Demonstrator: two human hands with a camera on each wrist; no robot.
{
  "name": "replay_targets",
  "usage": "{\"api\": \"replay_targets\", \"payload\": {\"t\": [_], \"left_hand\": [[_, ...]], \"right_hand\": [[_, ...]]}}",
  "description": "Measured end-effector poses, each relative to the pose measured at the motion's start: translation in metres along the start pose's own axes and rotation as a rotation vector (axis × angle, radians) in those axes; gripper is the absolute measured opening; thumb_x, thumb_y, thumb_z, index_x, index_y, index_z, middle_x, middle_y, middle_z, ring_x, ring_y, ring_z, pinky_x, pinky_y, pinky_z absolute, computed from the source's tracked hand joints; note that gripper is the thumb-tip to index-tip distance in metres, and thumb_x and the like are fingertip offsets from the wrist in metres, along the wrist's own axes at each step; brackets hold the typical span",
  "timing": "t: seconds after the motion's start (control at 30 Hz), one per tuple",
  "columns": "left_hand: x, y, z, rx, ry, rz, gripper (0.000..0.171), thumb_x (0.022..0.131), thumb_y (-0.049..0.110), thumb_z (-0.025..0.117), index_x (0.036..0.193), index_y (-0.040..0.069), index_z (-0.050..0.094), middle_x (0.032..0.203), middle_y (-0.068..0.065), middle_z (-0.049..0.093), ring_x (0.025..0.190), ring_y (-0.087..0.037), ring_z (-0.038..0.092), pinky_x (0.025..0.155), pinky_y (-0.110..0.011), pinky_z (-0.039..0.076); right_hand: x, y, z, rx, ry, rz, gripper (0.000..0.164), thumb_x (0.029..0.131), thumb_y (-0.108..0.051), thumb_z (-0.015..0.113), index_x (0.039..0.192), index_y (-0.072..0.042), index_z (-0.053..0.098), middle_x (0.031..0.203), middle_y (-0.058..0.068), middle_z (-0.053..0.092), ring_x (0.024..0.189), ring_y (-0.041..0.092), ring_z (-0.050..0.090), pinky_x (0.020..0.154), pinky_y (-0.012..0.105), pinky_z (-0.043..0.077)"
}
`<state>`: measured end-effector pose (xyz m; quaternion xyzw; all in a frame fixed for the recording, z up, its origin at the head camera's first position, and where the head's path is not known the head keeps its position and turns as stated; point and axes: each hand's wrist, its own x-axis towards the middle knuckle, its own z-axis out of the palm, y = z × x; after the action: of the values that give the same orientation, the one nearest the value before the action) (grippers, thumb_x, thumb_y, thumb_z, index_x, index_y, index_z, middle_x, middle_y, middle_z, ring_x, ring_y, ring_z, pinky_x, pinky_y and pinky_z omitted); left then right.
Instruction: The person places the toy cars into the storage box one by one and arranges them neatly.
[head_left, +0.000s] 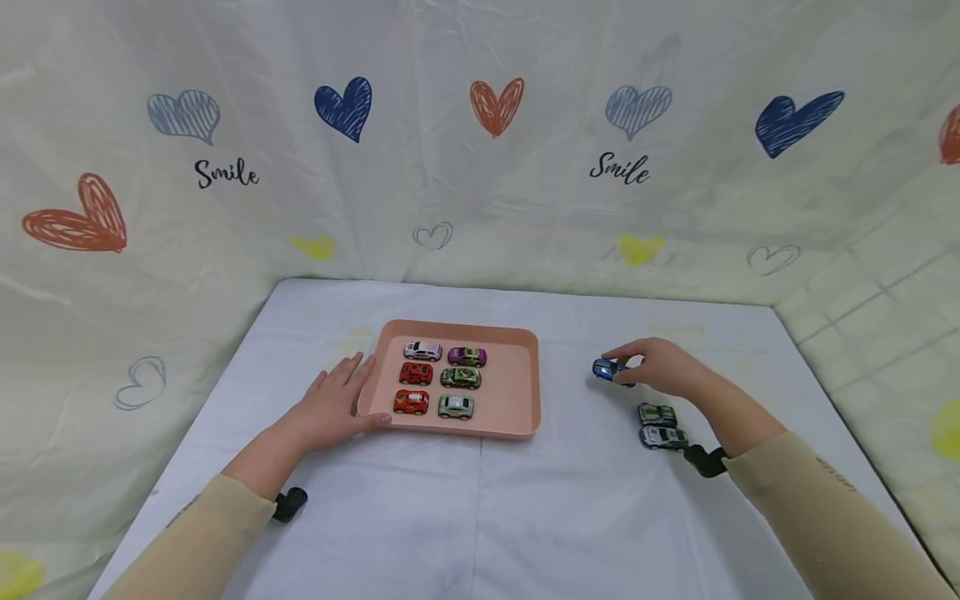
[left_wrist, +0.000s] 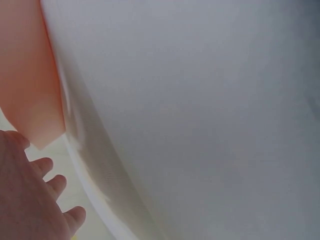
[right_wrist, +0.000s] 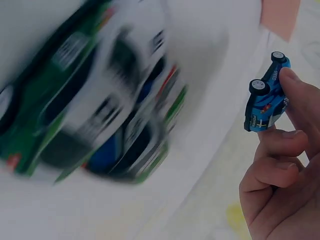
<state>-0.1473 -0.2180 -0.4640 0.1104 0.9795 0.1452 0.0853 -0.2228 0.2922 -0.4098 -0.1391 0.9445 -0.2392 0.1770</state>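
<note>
My right hand (head_left: 660, 365) pinches a blue toy car (right_wrist: 269, 95) between thumb and fingers, to the right of the pink tray (head_left: 513, 423). In the right wrist view the car's wheels face up and to the left. My left hand (head_left: 335, 402) rests with spread fingers at the tray's left edge, thumb over its front left corner. Inside the tray, toy cars stand in two columns: a white one (head_left: 423, 351), a purple one (head_left: 467, 357), two red ones, a dark green one (head_left: 461, 377) and a pale green one (head_left: 456, 407).
Two more toy cars, a green one (head_left: 657, 414) and a white-and-green one (head_left: 663, 437), stand side by side on the white table (head_left: 420, 517) below my right hand. A white curtain (head_left: 450, 183) printed with hearts hangs behind the table.
</note>
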Motion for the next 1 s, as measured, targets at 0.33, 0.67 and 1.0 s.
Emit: {"api": "replay_targets", "payload": {"t": [0.33,0.67,1.0], "left_hand": [[0.002,0.000,0.001,0.003,0.010,0.004,0.115,0.080,0.080,0.056,0.158,0.005,0.018,0.163,-0.022,0.016,0.148,-0.044,0.014,0.118,-0.063,0.009],[0.002,-0.001,0.002,0.014,-0.006,-0.008,0.114,0.080,0.080,0.055,0.159,0.007,0.017,0.163,-0.021,0.015,0.149,-0.042,0.012,0.118,-0.062,0.009],[0.000,0.001,-0.002,0.024,-0.001,0.002,0.113,0.080,0.078,0.057,0.159,0.006,0.018,0.163,-0.021,0.015,0.148,-0.042,0.014,0.118,-0.063,0.010]], "right_hand": [[0.018,-0.049,0.014,0.064,-0.033,-0.021,0.046,0.087,-0.029,0.077,0.130,-0.018,0.068,0.115,0.005,0.067,0.088,0.020,0.057,0.072,0.033,0.049],[0.025,-0.104,0.034,0.102,-0.076,-0.092,0.038,0.087,-0.025,0.078,0.124,-0.022,0.072,0.113,0.001,0.068,0.098,0.021,0.059,0.077,0.034,0.051],[0.032,-0.133,0.053,0.051,-0.123,-0.124,0.035,0.086,-0.024,0.078,0.121,-0.026,0.073,0.102,-0.003,0.065,0.088,0.017,0.057,0.071,0.031,0.050]]}}
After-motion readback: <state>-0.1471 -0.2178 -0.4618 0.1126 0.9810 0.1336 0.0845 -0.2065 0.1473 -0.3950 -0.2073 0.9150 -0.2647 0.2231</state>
